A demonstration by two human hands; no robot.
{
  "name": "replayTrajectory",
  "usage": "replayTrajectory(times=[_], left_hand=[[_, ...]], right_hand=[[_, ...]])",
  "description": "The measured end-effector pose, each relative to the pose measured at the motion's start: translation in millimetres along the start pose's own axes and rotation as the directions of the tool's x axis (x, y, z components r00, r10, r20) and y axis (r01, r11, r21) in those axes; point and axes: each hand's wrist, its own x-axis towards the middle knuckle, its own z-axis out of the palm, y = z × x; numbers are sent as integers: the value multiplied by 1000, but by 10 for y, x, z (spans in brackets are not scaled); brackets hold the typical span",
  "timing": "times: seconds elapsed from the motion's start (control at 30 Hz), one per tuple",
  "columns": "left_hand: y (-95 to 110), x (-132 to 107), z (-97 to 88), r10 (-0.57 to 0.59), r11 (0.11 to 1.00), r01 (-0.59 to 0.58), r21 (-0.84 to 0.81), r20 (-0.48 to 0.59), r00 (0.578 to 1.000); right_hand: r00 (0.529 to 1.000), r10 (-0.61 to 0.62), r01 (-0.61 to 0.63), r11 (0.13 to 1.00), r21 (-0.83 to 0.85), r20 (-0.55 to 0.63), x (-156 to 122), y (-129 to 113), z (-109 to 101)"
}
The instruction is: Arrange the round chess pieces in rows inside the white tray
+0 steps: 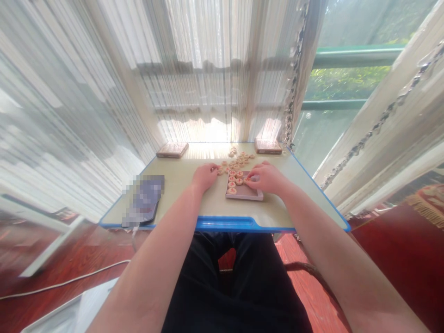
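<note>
In the head view, a shallow open box (243, 198) lies on the table in front of me, with several round wooden Chinese chess pieces (232, 184) set in rows at its left side, red characters up. My right hand (269, 178) reaches over the box from the right, its fingers closed on a Chinese chess piece (247, 180) beside the placed ones. Left of the box, my left hand (205, 176) has its fingertips closed at a Chinese chess piece (219, 170) on the edge of the loose group. Its fingers partly cover that spot.
Loose pieces (242, 159) lie scattered behind the box. Flat boxes stand at the back left (172, 150) and back right (268, 146) corners. A dark, pixelated device (147, 201) with a white cable lies at left. The table (180, 203) has a blue rim; curtains (208, 92) hang behind.
</note>
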Motion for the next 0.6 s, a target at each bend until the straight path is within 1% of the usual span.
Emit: replayTrajectory(times=[0.07, 0.13, 0.2, 0.4, 0.5, 0.6], left_hand=[[3, -2, -3, -5, 1000, 5, 3, -2, 1000], [6, -1, -7, -11, 1000, 11, 2, 3, 1000], [7, 1, -7, -14, 1000, 14, -3, 5, 1000], [-3, 9, 10, -7, 1000, 7, -3, 0, 1000], [-2, 12, 12, -8, 1000, 8, 10, 2, 1000], [0, 13, 9, -14, 1000, 14, 17, 3, 1000]], right_hand=[[998, 4, -1, 999, 37, -67, 1, -13, -15], [989, -12, 26, 995, 95, -146, 3, -41, -11], [983, -35, 61, 989, 138, -182, 6, -78, 16], [992, -66, 82, 987, 141, -110, 7, -137, 108], [990, -79, 98, 980, 173, -115, 8, -140, 110], [990, -100, 115, 979, 169, -100, 1, -163, 81]])
